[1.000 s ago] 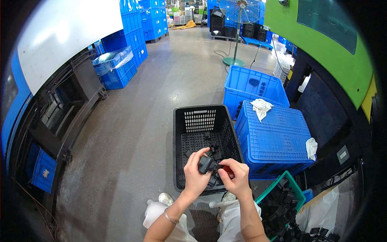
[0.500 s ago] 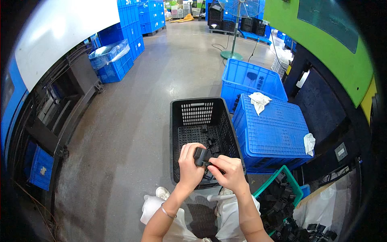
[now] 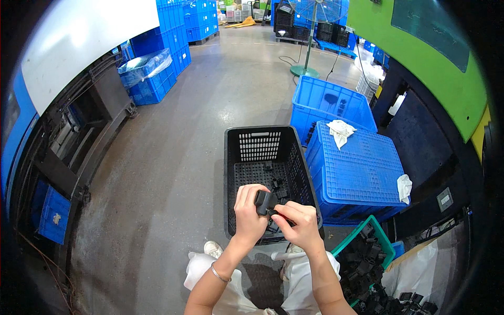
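A small black plastic part with a rounded, blocky shape is gripped in my left hand, fingers wrapped round its side. My right hand is pinched closed at the part's lower right edge; whatever lies between thumb and fingertips is dark and too small to name. Both hands are over the near end of a black crate with slotted walls. Several similar black parts lie loose on its floor, some of them hidden behind my hands.
Right of the crate stand a lidded blue bin with white cloths on it and an open blue bin. A green crate heaped with black parts is at lower right. Machines flank both sides; a fan stand stands farther back.
The whole view has shifted slightly. Both hands keep the same hold on the black part, with hardly any visible movement.
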The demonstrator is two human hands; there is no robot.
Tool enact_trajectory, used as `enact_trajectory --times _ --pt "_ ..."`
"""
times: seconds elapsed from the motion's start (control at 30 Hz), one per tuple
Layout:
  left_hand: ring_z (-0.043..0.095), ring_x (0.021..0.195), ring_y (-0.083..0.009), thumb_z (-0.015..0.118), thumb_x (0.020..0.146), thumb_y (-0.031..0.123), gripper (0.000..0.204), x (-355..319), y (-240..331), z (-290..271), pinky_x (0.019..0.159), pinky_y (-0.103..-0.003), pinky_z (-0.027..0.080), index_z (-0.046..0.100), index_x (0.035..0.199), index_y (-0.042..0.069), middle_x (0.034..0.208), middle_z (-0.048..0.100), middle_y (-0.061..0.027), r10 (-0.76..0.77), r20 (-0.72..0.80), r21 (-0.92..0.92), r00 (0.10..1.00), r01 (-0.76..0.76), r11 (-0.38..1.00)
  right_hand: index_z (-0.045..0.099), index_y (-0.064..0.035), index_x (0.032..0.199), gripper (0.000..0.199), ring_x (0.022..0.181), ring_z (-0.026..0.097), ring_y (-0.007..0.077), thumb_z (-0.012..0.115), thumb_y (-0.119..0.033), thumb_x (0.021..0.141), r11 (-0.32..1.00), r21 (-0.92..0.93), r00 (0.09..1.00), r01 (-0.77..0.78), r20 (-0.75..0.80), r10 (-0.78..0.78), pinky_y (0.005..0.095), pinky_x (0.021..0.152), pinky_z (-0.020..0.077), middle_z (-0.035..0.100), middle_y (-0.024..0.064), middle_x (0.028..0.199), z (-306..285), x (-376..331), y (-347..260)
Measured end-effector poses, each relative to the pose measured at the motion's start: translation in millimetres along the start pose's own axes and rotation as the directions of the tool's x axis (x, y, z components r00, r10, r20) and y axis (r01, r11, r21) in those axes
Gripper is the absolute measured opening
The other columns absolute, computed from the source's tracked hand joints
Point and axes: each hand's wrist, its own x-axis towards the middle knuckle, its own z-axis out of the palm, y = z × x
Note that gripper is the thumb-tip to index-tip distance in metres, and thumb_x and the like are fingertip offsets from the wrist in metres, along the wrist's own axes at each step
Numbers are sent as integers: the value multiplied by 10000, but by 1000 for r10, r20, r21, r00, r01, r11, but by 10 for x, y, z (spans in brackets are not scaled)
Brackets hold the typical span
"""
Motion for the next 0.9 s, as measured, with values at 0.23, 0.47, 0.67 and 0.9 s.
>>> enact_trajectory --times 0.23,0.47,0.67,0.9 --pt "556 845 -339 623 567 -80 310 -11 83 -16 769 -392 461 564 845 43 860 567 -127 278 32 62 960 -280 958 655 13 851 100 520 566 222 671 -41 769 991 1 909 -134 -397 124 307 478 427 586 110 649 68 90 80" --pt "548 892 -341 655 557 -89 374 13 18 -51 796 -410 451 555 898 25 900 577 -132 -12 5 -36 1000 12 999 662 12 855 109 501 559 200 678 -59 775 990 144 997 6 -73 4 294 470 426 574 96 633 -83 4 72" --pt "548 891 -337 663 571 -76 361 18 16 -20 797 -406 450 551 901 19 908 580 -130 -5 -18 -24 1000 5 1000 671 -12 853 117 543 602 265 696 -101 780 996 88 999 -3 52 -2 338 486 463 608 104 678 -4 6 10" --pt "550 904 -335 690 567 -58 379 15 70 -30 794 -408 453 553 911 23 922 582 -125 -9 10 -37 1000 9 999 667 22 874 131 531 597 233 681 -83 796 968 244 995 -60 91 39 313 492 463 612 112 689 -65 8 19"
